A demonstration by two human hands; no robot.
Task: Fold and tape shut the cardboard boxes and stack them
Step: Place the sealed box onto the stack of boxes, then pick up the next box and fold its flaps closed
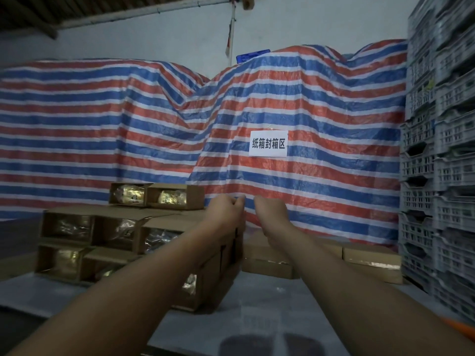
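**Both hands raised before the striped tarp**

Both arms reach forward over a grey table. The left hand and right hand hover close together with fingers curled — whether they pinch anything is unclear. Below the left arm sits a stack of open cardboard boxes showing shiny packets; flat closed boxes lie to the right. Behind hangs a striped tarp bearing a white paper sign — grey plastic crates tower at right.

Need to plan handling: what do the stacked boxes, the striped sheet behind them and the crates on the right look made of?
Stacked boxes: brown cardboard, matte, with visible flaps and cut edges. Striped sheet: probably woven plastic tarpaulin, slightly glossy, creased and draped. Crates: grey moulded plastic by the look, with lattice walls.
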